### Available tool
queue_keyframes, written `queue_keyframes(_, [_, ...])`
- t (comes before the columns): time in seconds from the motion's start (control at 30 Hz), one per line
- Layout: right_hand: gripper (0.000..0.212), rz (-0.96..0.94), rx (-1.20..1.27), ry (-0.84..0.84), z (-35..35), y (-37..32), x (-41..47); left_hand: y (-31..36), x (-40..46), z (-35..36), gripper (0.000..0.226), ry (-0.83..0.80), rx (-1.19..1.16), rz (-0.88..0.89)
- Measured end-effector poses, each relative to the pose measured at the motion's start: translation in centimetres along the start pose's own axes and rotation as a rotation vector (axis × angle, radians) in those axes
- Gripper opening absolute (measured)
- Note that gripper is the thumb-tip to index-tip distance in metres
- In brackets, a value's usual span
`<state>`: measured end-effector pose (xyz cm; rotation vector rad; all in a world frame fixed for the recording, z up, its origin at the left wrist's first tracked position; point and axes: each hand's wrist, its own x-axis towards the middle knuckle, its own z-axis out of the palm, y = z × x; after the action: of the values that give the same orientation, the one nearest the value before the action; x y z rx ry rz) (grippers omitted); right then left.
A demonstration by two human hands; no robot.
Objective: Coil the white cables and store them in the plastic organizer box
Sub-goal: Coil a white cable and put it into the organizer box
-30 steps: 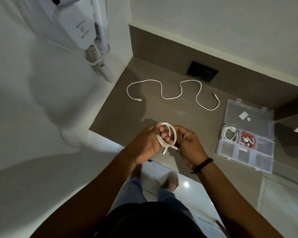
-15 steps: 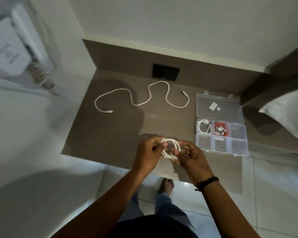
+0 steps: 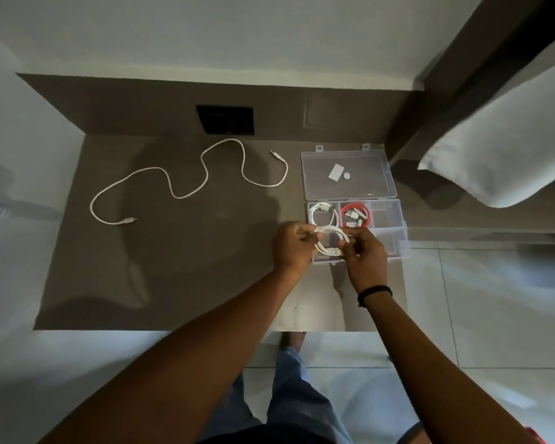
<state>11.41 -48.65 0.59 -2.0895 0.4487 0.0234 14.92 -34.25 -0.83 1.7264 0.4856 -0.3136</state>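
1. head view: both hands hold 1 coiled white cable [image 3: 329, 241] above the near left corner of the plastic organizer box [image 3: 398, 233]. the left hand [image 3: 291, 243] pinches the coil's left side and the right hand [image 3: 364, 251] pinches its right side, fingers closed on the loops.
2. head view: that coil looks light, thin and springy, so i'd guess it will pop open if let go early. holding it across the bundled strands on 2 opposite sides, as now, seems the safest hold until it sits inside the walls of a compartment.
3. head view: the box lies open, its clear lid [image 3: 346, 176] folded back with a small white label and a round dot on it. the back left compartment holds a stored white cable [image 3: 324, 213], the next holds a red cable [image 3: 354, 214], and the back right one looks bare. the near row is partly hidden by the hands.
4. head view: a loose white cable [image 3: 186, 174] lies uncoiled in curves on the brown counter [image 3: 173, 267], well apart from the box, not yet handled.
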Motion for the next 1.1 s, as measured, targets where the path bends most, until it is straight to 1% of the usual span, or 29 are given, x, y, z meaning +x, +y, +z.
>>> queue_keyframes(0.1, [0.025,-0.133,-0.185,0.024,0.6,0.7,0.1,-0.8,0.1,0.2,0.010,0.043,0.178,0.140])
queue_keyframes(0.13, [0.026,-0.170,-0.269,0.021,0.6,0.9,0.1,-0.9,0.0,0.2,0.010,0.048,0.206,0.168])
queue_keyframes(0.2, [0.029,-0.185,-0.396,0.003,0.6,1.5,-0.1,-1.2,-0.5,0.1,0.008,0.037,0.218,0.207])
queue_keyframes(0.3, [0.033,-0.206,-0.414,-0.041,0.5,1.9,-0.3,-1.4,-1.1,0.0,0.009,0.035,0.255,0.265])
queue_keyframes(0.4, [0.032,-0.245,-0.375,-0.057,0.5,1.9,-0.5,-1.6,-1.2,-0.3,0.011,0.093,0.354,0.347])
queue_keyframes(0.43, [0.033,-0.251,-0.358,-0.081,0.3,1.9,-0.5,-1.6,-1.1,-0.4,0.011,0.106,0.383,0.361])
queue_keyframes(0.47, [0.038,-0.244,-0.345,-0.133,0.1,1.9,-0.5,-1.6,-1.0,-0.4,0.012,0.107,0.412,0.373])
queue_keyframes(0.53, [0.059,-0.230,-0.351,-0.290,-1.0,1.7,-0.3,-1.6,-1.0,-0.6,0.012,0.100,0.453,0.405])
queue_keyframes(0.6, [0.069,-0.255,-0.397,-0.420,-2.2,1.4,0.1,-1.4,-1.1,-0.8,0.012,0.084,0.474,0.450])
queue_keyframes(0.67, [0.066,-0.305,-0.440,-0.460,-3.1,1.1,0.7,-1.3,-1.1,-0.9,0.011,0.056,0.487,0.495])
queue_keyframes(0.8, [0.040,-0.389,-0.577,-0.381,-3.0,0.5,2.3,-1.5,-0.8,-1.4,0.011,-0.003,0.579,0.554])
queue_keyframes(0.87, [0.034,-0.360,-0.612,-0.376,-2.5,0.2,3.0,-1.7,-0.6,-2.0,0.019,-0.064,0.644,0.587])
queue_keyframes(0.97, [0.027,-0.276,-0.597,-0.362,-1.9,-0.1,3.7,-2.0,-0.3,-2.7,0.032,-0.169,0.745,0.684])
queue_keyframes(1.1, [0.025,-0.229,-0.582,-0.352,-1.5,-0.4,3.9,-1.6,-0.1,-3.4,0.043,-0.196,0.937,0.796])
